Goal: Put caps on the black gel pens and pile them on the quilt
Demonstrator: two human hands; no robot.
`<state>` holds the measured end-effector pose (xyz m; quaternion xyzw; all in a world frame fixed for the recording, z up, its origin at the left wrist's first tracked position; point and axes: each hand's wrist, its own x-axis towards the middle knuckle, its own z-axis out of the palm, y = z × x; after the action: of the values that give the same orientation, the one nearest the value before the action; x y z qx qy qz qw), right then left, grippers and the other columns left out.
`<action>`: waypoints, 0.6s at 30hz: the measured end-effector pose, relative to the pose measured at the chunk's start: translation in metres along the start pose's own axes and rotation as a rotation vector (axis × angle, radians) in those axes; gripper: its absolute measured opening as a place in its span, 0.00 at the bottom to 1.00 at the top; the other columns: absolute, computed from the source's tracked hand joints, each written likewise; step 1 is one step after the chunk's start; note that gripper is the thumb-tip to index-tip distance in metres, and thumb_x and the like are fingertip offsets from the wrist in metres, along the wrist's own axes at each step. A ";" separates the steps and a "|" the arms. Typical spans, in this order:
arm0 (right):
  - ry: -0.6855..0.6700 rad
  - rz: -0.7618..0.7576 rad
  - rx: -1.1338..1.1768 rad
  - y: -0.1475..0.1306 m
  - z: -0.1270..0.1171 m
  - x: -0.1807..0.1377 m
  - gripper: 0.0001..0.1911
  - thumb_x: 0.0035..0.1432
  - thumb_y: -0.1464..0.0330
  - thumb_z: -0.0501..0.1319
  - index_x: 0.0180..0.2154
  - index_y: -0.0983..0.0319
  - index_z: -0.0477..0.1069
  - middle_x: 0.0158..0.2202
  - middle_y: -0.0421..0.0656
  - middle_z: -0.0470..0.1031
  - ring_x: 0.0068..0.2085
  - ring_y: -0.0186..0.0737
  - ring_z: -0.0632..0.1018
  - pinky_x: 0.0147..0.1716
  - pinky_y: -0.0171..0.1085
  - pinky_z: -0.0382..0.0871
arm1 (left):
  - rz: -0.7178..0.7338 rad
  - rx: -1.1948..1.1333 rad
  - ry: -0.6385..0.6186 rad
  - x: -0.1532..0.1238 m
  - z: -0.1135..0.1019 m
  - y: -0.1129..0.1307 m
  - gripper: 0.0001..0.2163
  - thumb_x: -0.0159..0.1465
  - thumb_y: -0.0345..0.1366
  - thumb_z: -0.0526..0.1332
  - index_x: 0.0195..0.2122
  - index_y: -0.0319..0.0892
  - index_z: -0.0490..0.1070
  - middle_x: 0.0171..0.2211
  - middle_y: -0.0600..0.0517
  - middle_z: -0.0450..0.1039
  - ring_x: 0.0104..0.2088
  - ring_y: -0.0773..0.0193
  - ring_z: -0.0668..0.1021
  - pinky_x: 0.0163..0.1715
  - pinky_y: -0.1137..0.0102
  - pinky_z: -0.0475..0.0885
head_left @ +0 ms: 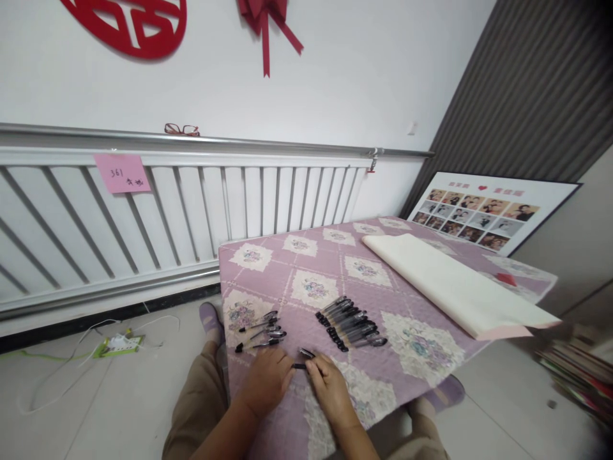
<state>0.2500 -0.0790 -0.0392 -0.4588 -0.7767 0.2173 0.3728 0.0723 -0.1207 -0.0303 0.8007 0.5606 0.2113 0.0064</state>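
Observation:
My left hand [267, 378] and my right hand [328, 383] meet near the front edge of a low table covered by a purple patterned cloth [297, 259]. Both are closed in a pinch on one black pen [302, 359], the left on a small black piece at its near end. To the left of my hands lies a small loose group of pens [261, 332]. Right of them, several black pens [352, 322] lie side by side in a tidy row.
A long cream roll of paper [454, 287] lies across the table's right side. A white radiator [191, 211] with a pink note [122, 172] lines the wall behind. A framed photo board [483, 214] leans at the right. Cables and a power strip [117, 345] lie on the floor left.

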 end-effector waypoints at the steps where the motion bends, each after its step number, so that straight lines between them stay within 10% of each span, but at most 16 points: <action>1: -0.001 0.005 0.005 0.001 0.000 0.000 0.19 0.63 0.58 0.51 0.22 0.58 0.65 0.24 0.40 0.69 0.30 0.39 0.71 0.31 0.36 0.64 | -0.002 0.007 -0.016 0.000 0.000 0.000 0.05 0.67 0.34 0.54 0.38 0.44 0.68 0.36 0.52 0.70 0.40 0.59 0.72 0.42 0.64 0.65; 18: 0.001 0.116 0.302 -0.004 -0.006 0.000 0.11 0.54 0.63 0.61 0.38 0.59 0.74 0.31 0.41 0.75 0.34 0.40 0.75 0.35 0.36 0.68 | -0.051 -0.043 -0.012 0.001 0.000 -0.001 0.06 0.67 0.34 0.54 0.40 0.45 0.69 0.37 0.52 0.71 0.41 0.60 0.72 0.43 0.64 0.64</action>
<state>0.2525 -0.0808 -0.0330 -0.4419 -0.7071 0.3526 0.4247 0.0721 -0.1194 -0.0301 0.7871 0.5760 0.2184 0.0325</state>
